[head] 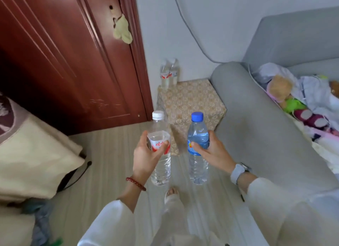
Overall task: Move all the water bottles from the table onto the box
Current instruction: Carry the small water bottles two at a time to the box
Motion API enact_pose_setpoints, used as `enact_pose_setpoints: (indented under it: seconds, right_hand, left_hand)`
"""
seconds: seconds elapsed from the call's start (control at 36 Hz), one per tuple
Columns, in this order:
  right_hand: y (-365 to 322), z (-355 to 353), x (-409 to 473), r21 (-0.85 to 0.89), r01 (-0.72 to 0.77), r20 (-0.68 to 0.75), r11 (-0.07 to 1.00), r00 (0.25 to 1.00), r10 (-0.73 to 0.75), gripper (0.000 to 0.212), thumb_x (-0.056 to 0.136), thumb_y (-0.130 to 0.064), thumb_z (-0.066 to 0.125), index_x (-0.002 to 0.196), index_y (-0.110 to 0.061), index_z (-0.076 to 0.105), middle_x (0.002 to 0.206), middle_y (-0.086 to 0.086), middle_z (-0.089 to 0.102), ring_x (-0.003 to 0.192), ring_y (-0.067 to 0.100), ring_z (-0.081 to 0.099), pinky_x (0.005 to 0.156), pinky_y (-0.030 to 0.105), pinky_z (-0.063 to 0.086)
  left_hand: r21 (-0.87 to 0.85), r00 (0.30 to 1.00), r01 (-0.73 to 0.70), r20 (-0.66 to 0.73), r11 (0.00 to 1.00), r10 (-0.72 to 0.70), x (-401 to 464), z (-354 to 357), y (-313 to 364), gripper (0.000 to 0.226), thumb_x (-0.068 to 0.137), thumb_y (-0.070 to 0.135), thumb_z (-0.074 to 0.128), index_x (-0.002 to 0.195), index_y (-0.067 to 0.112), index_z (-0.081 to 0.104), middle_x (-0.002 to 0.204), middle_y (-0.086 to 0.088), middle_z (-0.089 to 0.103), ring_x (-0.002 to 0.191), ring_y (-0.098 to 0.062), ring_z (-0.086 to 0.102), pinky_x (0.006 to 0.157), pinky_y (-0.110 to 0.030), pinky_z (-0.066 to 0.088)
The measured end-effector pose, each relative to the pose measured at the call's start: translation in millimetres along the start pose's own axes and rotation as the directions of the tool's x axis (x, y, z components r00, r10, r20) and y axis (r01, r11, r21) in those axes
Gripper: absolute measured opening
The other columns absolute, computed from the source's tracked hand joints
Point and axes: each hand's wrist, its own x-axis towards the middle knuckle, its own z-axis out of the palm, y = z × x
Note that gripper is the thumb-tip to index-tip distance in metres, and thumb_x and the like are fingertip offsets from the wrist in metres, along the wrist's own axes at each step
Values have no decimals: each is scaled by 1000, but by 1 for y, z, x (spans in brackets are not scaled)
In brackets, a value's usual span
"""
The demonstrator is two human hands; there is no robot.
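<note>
My left hand [146,154] grips a clear water bottle [161,168] with a white cap and a red-and-white label, held upright above the floor. My right hand [211,150] grips a blue-tinted water bottle [198,168] with a blue cap, also upright. Ahead stands the box [194,102], covered in gold patterned cloth, between the door and the sofa arm. Two clear water bottles [169,74] with red-and-white labels stand together on the box's far left corner, against the wall. No table is in view.
A dark red wooden door [64,62] is at the left. A grey sofa [266,117] with soft toys and clothes [302,102] fills the right. Cream bedding [33,163] lies at the left. My foot [171,194] is on the striped floor.
</note>
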Motion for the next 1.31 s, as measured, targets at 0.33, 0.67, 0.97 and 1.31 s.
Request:
enact_pose_setpoints:
  seconds: [0.33, 0.67, 0.97, 1.31]
  right_hand:
    - [-6, -49, 226, 103, -112, -56, 988, 991, 118, 52, 78, -31, 70, 119, -16, 42, 101, -2, 59, 90, 18, 60, 79, 31, 49]
    - [67, -83, 463, 147, -116, 54, 982, 993, 109, 62, 75, -20, 74, 120, -14, 33, 98, -3, 55, 86, 18, 59, 74, 31, 49]
    - [154, -62, 610, 62, -88, 124, 994, 989, 80, 53, 74, -20, 73, 118, -20, 43, 121, 2, 40, 104, 13, 48, 82, 20, 43]
    - [187, -31, 672, 179, -52, 59, 982, 997, 42, 57, 76, -16, 71, 125, -22, 42, 125, 0, 49, 110, 10, 49, 93, 32, 49]
  left_hand:
    - [-34, 991, 85, 106, 996, -81, 246, 89, 34, 62, 69, 29, 79, 119, 14, 46, 90, 2, 65, 76, -8, 62, 70, -21, 50]
    - [105, 978, 155, 125, 982, -168, 437, 231, 9, 77, 63, 34, 82, 128, 20, 41, 121, 1, 52, 107, -15, 48, 84, -31, 43]
    - [202, 966, 202, 117, 958, -228, 542, 329, -45, 75, 68, 21, 80, 131, 16, 40, 131, -7, 46, 120, -24, 43, 99, -33, 37]
    - [268, 969, 181, 115, 946, -218, 591, 374, -76, 76, 76, 12, 73, 139, 12, 31, 142, -8, 40, 130, -22, 37, 100, -24, 27]
